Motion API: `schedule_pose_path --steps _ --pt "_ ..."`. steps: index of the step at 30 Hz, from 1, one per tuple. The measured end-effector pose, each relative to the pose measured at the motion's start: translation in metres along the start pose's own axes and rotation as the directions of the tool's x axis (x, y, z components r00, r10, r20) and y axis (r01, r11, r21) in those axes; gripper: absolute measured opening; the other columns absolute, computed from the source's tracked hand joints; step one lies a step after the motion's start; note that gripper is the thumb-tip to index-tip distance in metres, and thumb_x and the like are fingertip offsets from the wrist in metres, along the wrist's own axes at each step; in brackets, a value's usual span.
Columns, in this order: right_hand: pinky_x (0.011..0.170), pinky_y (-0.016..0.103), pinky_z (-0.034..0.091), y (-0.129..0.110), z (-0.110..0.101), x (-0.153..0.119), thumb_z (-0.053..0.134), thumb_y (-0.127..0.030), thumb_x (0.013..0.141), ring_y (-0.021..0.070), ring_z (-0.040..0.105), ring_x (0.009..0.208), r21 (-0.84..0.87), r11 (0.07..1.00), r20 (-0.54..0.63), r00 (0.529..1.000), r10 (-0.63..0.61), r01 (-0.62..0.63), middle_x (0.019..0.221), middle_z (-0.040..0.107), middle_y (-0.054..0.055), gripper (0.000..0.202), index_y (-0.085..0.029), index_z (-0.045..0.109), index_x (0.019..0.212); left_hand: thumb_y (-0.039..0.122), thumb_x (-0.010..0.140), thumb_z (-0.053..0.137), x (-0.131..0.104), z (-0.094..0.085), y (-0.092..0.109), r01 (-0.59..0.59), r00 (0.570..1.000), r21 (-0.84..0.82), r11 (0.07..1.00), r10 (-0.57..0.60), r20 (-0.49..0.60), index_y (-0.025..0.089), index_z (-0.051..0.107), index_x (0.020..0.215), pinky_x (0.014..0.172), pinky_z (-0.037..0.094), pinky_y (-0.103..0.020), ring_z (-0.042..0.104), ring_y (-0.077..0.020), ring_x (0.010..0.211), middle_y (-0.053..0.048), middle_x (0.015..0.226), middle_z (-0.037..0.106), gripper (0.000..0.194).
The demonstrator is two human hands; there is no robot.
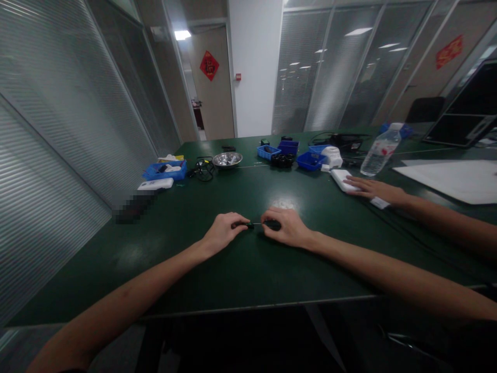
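Both of my hands are low over the green tabletop (233, 274), close together. Thumb and fingers of my left hand (223, 231) pinch a small dark part (250, 225) with a green tint; its exact kind is too small to make out. My right hand (285, 227) is closed around the dark handle of a screwdriver (257, 224). Its thin metal shaft points left and reaches the small part. My fingers hide most of the part and some of the handle.
Another person's hand (363, 187) rests on a white box (344, 181) at right. Behind are a metal bowl (227, 160), blue bins (309, 161), black cables (204, 170) and a water bottle (381, 151). A blue tray (165, 171) is at left, a white board (454, 178) at right.
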State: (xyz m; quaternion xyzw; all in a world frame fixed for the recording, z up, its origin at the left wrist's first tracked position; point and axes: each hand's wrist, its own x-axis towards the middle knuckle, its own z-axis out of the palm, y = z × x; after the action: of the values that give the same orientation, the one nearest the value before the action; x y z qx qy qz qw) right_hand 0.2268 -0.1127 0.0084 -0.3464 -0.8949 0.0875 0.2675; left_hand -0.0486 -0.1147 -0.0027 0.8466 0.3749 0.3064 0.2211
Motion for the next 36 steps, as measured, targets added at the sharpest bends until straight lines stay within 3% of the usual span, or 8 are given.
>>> schedule_pose_path --steps 9,15,20,24,28,31,36 --pt "0.070 0.030 0.044 0.000 0.003 0.001 0.056 -0.038 0.105 0.0182 0.064 0.082 -0.041 0.994 0.093 0.991 -0.099 0.103 0.105 0.069 0.006 0.024 -0.022 0.067 0.119 0.022 0.096 0.072 0.000 0.002 0.000 -0.006 1.000 -0.049 0.999 0.007 0.018 0.022 0.080 0.112 0.096 0.055 -0.037 0.073 -0.0211 0.102 -0.005 0.111 0.079 0.018" --pt "0.072 0.031 0.046 0.000 0.006 0.000 0.051 -0.038 0.108 0.0196 0.065 0.088 -0.058 0.993 0.097 0.990 -0.100 0.106 0.112 0.068 0.008 0.026 -0.022 0.065 0.124 0.024 0.096 0.071 0.003 -0.001 0.004 0.010 0.997 -0.070 0.998 -0.005 0.071 0.022 0.078 0.119 0.088 0.055 -0.033 0.071 -0.0197 0.096 -0.006 0.112 0.077 0.024" --pt "0.075 0.032 0.048 0.002 0.006 0.000 0.053 -0.036 0.107 0.0207 0.066 0.089 -0.058 0.997 0.051 0.998 -0.045 0.048 0.109 0.070 0.008 0.024 -0.022 0.065 0.121 0.026 0.097 0.069 0.006 0.000 0.001 0.003 0.995 -0.071 0.997 0.004 0.103 0.022 0.074 0.127 0.083 0.054 -0.032 0.066 -0.0191 0.094 -0.006 0.110 0.073 0.030" --pt "0.073 0.032 0.046 0.002 0.005 0.002 0.059 -0.034 0.103 0.0206 0.066 0.087 -0.077 0.997 0.078 0.997 -0.006 0.012 0.108 0.071 0.007 0.020 -0.023 0.068 0.117 0.028 0.099 0.065 0.005 0.004 0.001 -0.005 0.997 -0.033 0.999 0.008 0.072 0.024 0.075 0.123 0.084 0.056 -0.033 0.065 -0.0203 0.102 -0.008 0.122 0.065 0.026" --pt "0.071 0.031 0.044 0.001 0.005 0.003 0.064 -0.030 0.099 0.0202 0.066 0.084 -0.088 0.995 0.077 0.995 0.062 -0.055 0.102 0.072 0.005 0.017 -0.023 0.071 0.112 0.031 0.100 0.065 0.003 0.004 0.006 -0.025 0.998 0.028 0.999 0.023 0.064 0.023 0.074 0.120 0.096 0.055 -0.040 0.061 -0.0250 0.117 -0.009 0.126 0.064 0.024" --pt "0.069 0.031 0.042 0.002 0.005 0.004 0.065 -0.030 0.097 0.0202 0.065 0.083 -0.097 0.987 0.039 0.990 0.136 -0.132 0.097 0.072 0.004 0.014 -0.023 0.072 0.107 0.035 0.101 0.064 0.004 0.001 0.010 -0.025 0.997 0.057 0.998 0.020 0.077 0.023 0.073 0.117 0.104 0.052 -0.044 0.062 -0.0255 0.118 -0.009 0.124 0.067 0.022" --pt "0.067 0.030 0.039 0.008 0.007 0.004 0.066 -0.031 0.098 0.0196 0.063 0.080 -0.117 0.969 -0.012 0.976 0.218 -0.218 0.094 0.072 0.004 0.014 -0.022 0.072 0.106 0.032 0.106 0.057 0.003 0.002 0.009 -0.095 0.989 0.051 0.994 0.089 0.120 0.024 0.066 0.134 0.109 0.050 -0.045 0.061 -0.0240 0.123 -0.008 0.132 0.070 0.031"
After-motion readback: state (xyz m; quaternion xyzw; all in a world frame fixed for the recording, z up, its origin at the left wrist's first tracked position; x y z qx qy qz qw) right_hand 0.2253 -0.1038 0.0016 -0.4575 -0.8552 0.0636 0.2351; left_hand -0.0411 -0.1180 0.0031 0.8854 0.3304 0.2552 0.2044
